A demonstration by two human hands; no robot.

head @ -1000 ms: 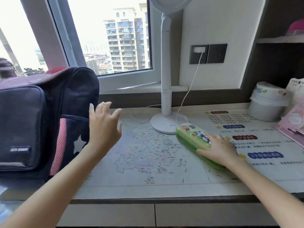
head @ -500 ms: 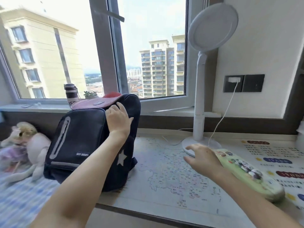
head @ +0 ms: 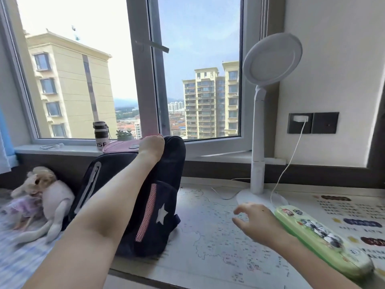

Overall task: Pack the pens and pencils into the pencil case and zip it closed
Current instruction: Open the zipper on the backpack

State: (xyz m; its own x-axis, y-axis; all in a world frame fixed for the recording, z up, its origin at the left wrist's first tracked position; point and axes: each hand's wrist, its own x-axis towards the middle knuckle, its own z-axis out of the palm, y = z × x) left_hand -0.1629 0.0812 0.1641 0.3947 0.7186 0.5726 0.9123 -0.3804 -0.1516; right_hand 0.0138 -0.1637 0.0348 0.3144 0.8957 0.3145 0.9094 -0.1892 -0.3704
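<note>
Reaching with my left hand (head: 151, 148) onto the top of the backpack (head: 133, 197) at the desk's (head: 208, 236) left end, I am laying it over the top edge; its fingers are hidden behind, so I cannot tell whether it is gripping. My right hand (head: 255, 223) is hovering open, fingers spread, just beside the near end of the case (head: 320, 236), which is lying shut toward the right edge. No pens are showing, so I am judging this the fetching step: opening the backpack comes next.
</note>
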